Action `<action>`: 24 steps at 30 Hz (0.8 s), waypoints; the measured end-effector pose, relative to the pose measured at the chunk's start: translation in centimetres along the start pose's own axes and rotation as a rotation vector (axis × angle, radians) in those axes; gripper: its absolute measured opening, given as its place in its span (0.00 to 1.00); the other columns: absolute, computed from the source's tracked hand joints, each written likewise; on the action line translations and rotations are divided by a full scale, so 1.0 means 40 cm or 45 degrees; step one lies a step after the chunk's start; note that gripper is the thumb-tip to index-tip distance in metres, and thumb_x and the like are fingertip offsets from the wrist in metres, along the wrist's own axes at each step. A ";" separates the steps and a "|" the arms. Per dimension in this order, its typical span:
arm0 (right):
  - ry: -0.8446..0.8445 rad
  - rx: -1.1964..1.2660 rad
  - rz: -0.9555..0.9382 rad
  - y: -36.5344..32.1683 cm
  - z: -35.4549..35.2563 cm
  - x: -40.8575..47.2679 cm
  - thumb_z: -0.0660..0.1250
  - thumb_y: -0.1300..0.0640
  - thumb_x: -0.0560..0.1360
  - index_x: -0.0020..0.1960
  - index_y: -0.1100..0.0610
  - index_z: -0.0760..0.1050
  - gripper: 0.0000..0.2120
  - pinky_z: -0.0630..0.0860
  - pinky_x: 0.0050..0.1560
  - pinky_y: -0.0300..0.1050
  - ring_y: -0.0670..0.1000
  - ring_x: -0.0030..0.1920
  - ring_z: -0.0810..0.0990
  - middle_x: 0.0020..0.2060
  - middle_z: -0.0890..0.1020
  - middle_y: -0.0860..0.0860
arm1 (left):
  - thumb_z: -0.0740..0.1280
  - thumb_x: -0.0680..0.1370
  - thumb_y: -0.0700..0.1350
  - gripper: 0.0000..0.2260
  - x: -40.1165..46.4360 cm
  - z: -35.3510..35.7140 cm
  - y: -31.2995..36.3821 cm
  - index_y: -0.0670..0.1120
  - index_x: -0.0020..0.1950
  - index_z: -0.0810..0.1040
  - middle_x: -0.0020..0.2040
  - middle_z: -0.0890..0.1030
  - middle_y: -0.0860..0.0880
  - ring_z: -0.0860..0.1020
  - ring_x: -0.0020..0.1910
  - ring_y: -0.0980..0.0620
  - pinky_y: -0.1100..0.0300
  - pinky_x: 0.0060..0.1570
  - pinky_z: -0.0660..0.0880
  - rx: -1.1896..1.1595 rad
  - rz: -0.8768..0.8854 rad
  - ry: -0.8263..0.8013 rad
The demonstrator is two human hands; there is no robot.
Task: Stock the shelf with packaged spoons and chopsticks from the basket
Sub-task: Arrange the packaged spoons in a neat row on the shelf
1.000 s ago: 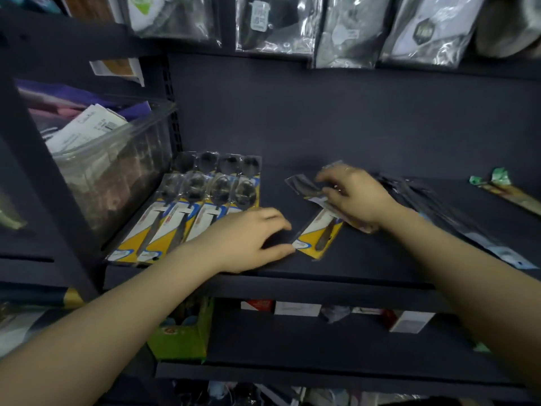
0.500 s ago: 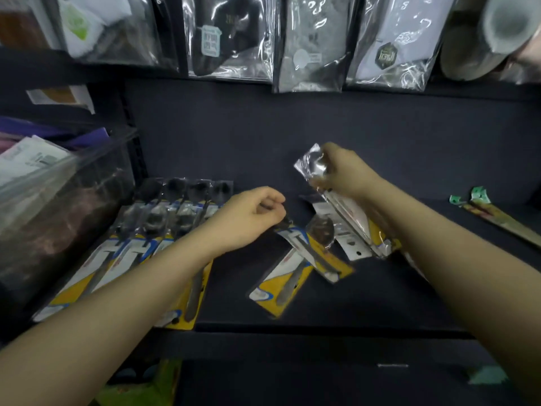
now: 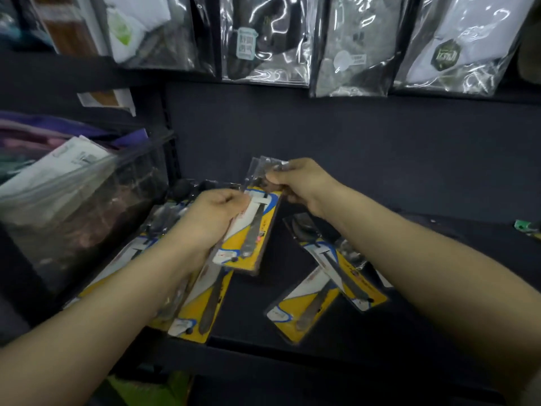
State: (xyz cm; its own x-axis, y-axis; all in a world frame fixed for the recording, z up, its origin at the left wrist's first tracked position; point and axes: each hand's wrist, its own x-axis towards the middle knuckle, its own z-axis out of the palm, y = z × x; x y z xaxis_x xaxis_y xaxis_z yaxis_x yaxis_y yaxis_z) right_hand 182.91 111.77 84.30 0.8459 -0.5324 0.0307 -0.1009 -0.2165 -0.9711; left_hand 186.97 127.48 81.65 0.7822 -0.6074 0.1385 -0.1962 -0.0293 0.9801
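I hold one packaged spoon (image 3: 251,232), a steel spoon on a yellow, white and blue card, above the dark shelf (image 3: 409,317). My left hand (image 3: 209,221) grips its left edge. My right hand (image 3: 301,186) pinches the clear plastic top of the pack. Below my left forearm a row of packaged spoons (image 3: 202,306) lies flat on the shelf's left part. Two more spoon packs (image 3: 328,285) lie crossed over each other under my right forearm. The basket is not in view.
A clear plastic bin (image 3: 76,197) with papers and cloth stands at the left of the shelf. Bagged goods (image 3: 263,39) hang from the shelf above. A green-wrapped item (image 3: 527,227) lies at the far right. A lower shelf holds a green box (image 3: 164,388).
My right hand has moved left with its pack, and my left hand has risen and taken hold of that pack's left edge. The camera has come closer to the shelf.
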 end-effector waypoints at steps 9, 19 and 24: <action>0.113 -0.206 0.145 0.076 0.000 0.100 0.61 0.66 0.77 0.33 0.57 0.67 0.14 0.58 0.19 0.33 0.48 0.23 0.64 0.27 0.68 0.55 | 0.60 0.78 0.39 0.12 -0.029 -0.102 -0.041 0.43 0.34 0.74 0.31 0.71 0.46 0.67 0.32 0.51 0.58 0.36 0.63 0.464 0.059 0.231; 0.221 -0.635 0.048 0.125 -0.007 0.142 0.61 0.67 0.75 0.39 0.62 0.73 0.07 0.75 0.36 0.47 0.56 0.35 0.77 0.39 0.77 0.59 | 0.60 0.78 0.41 0.13 -0.086 -0.129 -0.041 0.38 0.36 0.73 0.30 0.68 0.46 0.64 0.28 0.56 0.60 0.30 0.62 0.698 0.093 0.167; -0.040 -1.268 -0.412 0.114 0.001 0.031 0.61 0.59 0.76 0.60 0.61 0.73 0.13 0.72 0.59 0.50 0.60 0.58 0.74 0.59 0.75 0.60 | 0.60 0.79 0.43 0.09 -0.125 -0.089 -0.043 0.42 0.51 0.78 0.37 0.78 0.43 0.72 0.36 0.51 0.58 0.36 0.65 0.735 0.115 -0.016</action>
State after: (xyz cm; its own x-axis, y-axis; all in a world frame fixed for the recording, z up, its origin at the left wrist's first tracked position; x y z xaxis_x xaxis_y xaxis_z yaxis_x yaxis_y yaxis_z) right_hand 183.51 110.16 79.89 0.9212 -0.3103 0.2345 -0.2407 -0.9284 -0.2829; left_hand 185.49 133.38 79.77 0.7408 -0.6370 0.2130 -0.5553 -0.4025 0.7277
